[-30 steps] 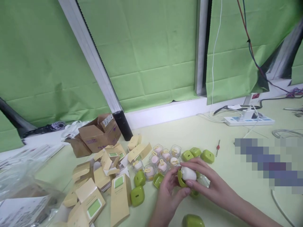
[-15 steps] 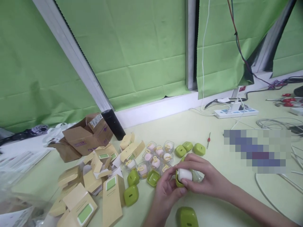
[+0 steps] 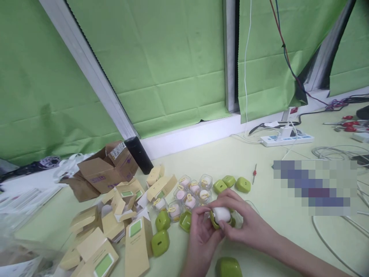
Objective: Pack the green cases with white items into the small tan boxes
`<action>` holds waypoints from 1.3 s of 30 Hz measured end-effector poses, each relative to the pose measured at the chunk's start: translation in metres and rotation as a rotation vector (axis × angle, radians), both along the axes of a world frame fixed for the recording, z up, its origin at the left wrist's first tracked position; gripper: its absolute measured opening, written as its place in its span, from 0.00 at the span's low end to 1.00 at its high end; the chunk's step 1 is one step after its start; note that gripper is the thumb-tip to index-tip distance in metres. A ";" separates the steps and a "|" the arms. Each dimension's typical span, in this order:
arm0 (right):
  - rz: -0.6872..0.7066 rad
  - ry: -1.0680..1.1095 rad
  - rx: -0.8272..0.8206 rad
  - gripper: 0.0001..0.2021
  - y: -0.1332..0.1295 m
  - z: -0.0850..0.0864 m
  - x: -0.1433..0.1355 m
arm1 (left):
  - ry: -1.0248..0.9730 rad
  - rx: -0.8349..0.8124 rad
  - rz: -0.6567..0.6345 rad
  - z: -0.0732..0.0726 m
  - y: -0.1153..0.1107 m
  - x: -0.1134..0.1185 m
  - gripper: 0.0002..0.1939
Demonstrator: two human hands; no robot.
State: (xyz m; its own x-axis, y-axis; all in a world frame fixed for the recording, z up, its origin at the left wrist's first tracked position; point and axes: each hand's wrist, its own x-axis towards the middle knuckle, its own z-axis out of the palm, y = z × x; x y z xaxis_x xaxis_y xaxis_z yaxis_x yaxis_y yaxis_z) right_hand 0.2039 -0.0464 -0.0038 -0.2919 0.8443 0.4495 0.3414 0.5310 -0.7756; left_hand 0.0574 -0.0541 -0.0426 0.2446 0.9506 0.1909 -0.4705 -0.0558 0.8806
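One white case (image 3: 221,214) at five o'clock in view, against a green cover (image 3: 213,220) | left hand (image 3: 201,234): curled, gripping the cover | right hand (image 3: 242,216): pinching the case | clear tubs (image 3: 189,201) at ten o'clock from it | cardboard boxes (image 3: 112,225) at nine

A workshop, by the look of it: the pale bench (image 3: 273,200) carries a plugged-in power strip (image 3: 269,141) near its back edge, red-handled tools (image 3: 351,124) toward the far right corner, loose cables (image 3: 330,152) along the right side, and many look-alike green cases (image 3: 243,184) and opened cartons (image 3: 137,246) from the middle leftward.
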 end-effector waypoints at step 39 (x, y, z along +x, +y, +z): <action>0.169 -0.223 0.431 0.18 -0.013 -0.010 -0.011 | -0.203 -0.337 -0.301 -0.006 -0.011 -0.002 0.16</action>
